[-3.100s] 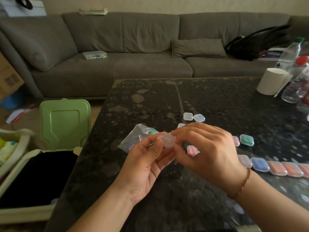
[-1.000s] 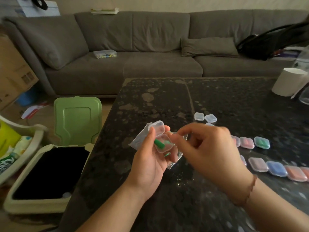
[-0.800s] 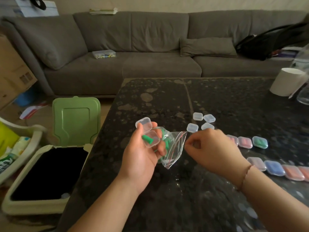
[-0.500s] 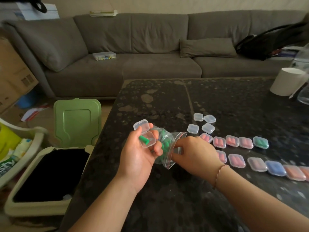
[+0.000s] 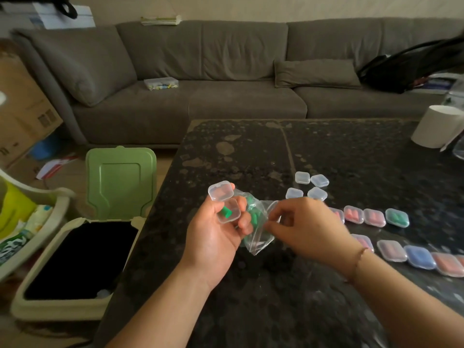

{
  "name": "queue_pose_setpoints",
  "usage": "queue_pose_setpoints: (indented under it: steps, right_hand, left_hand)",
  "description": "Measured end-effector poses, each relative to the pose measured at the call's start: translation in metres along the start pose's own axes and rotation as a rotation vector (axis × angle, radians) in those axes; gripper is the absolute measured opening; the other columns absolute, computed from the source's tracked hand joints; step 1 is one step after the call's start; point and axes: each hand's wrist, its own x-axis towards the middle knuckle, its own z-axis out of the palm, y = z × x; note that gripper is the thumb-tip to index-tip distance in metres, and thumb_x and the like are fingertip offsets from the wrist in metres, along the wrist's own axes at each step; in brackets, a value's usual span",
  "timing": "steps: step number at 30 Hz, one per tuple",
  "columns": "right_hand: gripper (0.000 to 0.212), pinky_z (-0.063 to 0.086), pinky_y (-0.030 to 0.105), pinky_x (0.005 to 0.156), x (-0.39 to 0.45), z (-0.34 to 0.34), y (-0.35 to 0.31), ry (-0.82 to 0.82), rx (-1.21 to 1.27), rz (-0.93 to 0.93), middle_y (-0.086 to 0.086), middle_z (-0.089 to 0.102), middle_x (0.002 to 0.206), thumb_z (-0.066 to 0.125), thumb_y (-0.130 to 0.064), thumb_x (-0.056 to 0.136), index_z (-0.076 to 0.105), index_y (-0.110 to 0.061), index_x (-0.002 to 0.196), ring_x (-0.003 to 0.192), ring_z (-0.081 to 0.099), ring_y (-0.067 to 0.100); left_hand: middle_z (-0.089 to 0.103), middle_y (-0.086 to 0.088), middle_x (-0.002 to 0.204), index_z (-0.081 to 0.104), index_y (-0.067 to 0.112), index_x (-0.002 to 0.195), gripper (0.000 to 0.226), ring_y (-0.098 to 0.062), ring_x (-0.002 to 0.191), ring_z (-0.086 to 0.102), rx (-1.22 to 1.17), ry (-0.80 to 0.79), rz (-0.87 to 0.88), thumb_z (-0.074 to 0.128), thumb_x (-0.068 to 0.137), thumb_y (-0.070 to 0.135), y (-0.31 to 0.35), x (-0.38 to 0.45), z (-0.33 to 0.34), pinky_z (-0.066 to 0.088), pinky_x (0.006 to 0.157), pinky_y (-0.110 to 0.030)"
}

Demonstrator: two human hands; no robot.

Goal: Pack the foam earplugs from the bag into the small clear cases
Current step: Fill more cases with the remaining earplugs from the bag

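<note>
holding an open clear case (image 5: 227, 214) in the left hand (image 5: 216, 234), fingers curled round it, lid (image 5: 220, 190) flipped up, one green earplug (image 5: 226, 212) lying inside. gripping the bag (image 5: 257, 229) too, behind the case, between the same left fingers, more green plugs (image 5: 253, 216) showing through the plastic. pinching the bag's open mouth with the right hand (image 5: 303, 227), thumb and forefinger closed on the plastic rim. all held just above the table (image 5: 251, 297), near its left edge. resting toward the middle of the table: four empty cases (image 5: 311, 187) in a cluster. lined up along the right side: two rows of filled cases (image 5: 374, 217), pink, green, blue and orange, the nearer row running off the right edge. standing at the far right corner: a white cup (image 5: 437, 130). sitting on the floor off the left edge: a bin (image 5: 72, 267) with its green lid (image 5: 119, 182) up. spanning the background: a grey sofa (image 5: 200, 71).
</note>
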Motion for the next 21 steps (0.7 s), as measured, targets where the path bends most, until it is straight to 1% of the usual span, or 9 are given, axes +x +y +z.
queue_pose_setpoints:
  steps: [2,3,6,8,10,12,14,18,21]
  right_hand:
    - [0.013,0.046,0.019,0.053,-0.006,-0.018,0.003,0.054,0.106,-0.027,-0.016,0.060,0.054,0.068,-0.041,0.080,0.068,-0.031,0.071,0.053,0.056,0.002]
    - [0.014,0.041,0.017,0.050,-0.010,-0.024,0.002,0.077,0.235,-0.051,-0.013,0.058,0.051,0.070,-0.036,0.081,0.068,-0.028,0.070,0.047,0.052,0.004]
    - [0.015,0.034,0.020,0.046,-0.018,-0.032,-0.006,0.054,0.610,-0.121,-0.006,0.049,0.044,0.070,-0.023,0.086,0.069,-0.018,0.072,0.042,0.039,0.007]
    - [0.012,0.035,0.023,0.047,-0.021,-0.029,-0.009,0.041,0.661,-0.169,-0.005,0.052,0.047,0.069,-0.019,0.088,0.070,-0.018,0.076,0.045,0.043,0.008]
    - [0.009,0.037,0.023,0.047,-0.022,-0.025,-0.011,0.026,0.663,-0.189,0.000,0.057,0.051,0.070,-0.018,0.088,0.070,-0.018,0.079,0.047,0.047,0.009]
    - [0.009,0.036,0.022,0.047,-0.020,-0.024,-0.012,0.015,0.634,-0.204,0.004,0.061,0.055,0.069,-0.021,0.088,0.071,-0.020,0.080,0.047,0.046,0.008]
    - [0.010,0.036,0.021,0.046,-0.019,-0.021,-0.012,0.028,0.550,-0.244,0.003,0.063,0.056,0.068,-0.022,0.089,0.072,-0.022,0.081,0.046,0.045,0.006]
    - [0.010,0.036,0.014,0.047,-0.021,-0.017,-0.008,0.095,0.357,-0.295,-0.017,0.061,0.053,0.066,-0.024,0.090,0.076,-0.026,0.089,0.044,0.053,0.004]
    - [0.015,0.044,0.020,0.048,-0.023,-0.016,-0.011,0.130,0.210,-0.316,-0.022,0.063,0.056,0.062,-0.033,0.091,0.077,-0.032,0.088,0.052,0.060,0.002]
  left_hand:
    - [0.054,-0.006,0.074,0.068,0.018,0.084,0.014,-0.016,0.061,0.045,0.010,-0.006,0.000,0.066,0.075,0.028,-0.001,-0.001,-0.001,0.040,0.065,-0.031]
    - [0.054,-0.007,0.074,0.068,0.017,0.085,0.013,-0.016,0.062,0.045,0.017,-0.001,-0.007,0.063,0.078,0.028,-0.001,-0.001,0.000,0.041,0.066,-0.031]
    - [0.054,-0.008,0.075,0.064,0.013,0.099,0.020,-0.016,0.062,0.046,0.024,0.009,-0.055,0.062,0.082,0.024,-0.005,-0.003,0.003,0.041,0.064,-0.030]
    - [0.055,-0.008,0.075,0.067,0.014,0.094,0.015,-0.015,0.062,0.047,0.058,-0.022,-0.068,0.063,0.081,0.022,-0.009,-0.006,0.006,0.041,0.063,-0.030]
    - [0.059,-0.008,0.076,0.068,0.015,0.091,0.011,-0.014,0.061,0.049,0.070,-0.054,-0.083,0.057,0.091,0.017,-0.012,-0.009,0.008,0.042,0.064,-0.030]
    - [0.061,-0.007,0.077,0.062,0.012,0.105,0.015,-0.014,0.060,0.050,0.061,-0.077,-0.109,0.048,0.099,0.014,-0.014,-0.009,0.008,0.042,0.066,-0.031]
    - [0.060,-0.007,0.077,0.056,0.009,0.114,0.018,-0.015,0.061,0.049,0.068,-0.106,-0.142,0.045,0.100,0.014,-0.015,-0.007,0.008,0.042,0.066,-0.032]
    - [0.058,-0.007,0.079,0.056,0.009,0.108,0.017,-0.015,0.063,0.048,0.076,-0.189,-0.180,0.046,0.099,0.019,-0.014,-0.009,0.009,0.044,0.066,-0.030]
    - [0.057,-0.007,0.079,0.060,0.011,0.100,0.018,-0.016,0.064,0.046,0.064,-0.212,-0.185,0.047,0.098,0.024,-0.014,-0.010,0.009,0.046,0.066,-0.029]
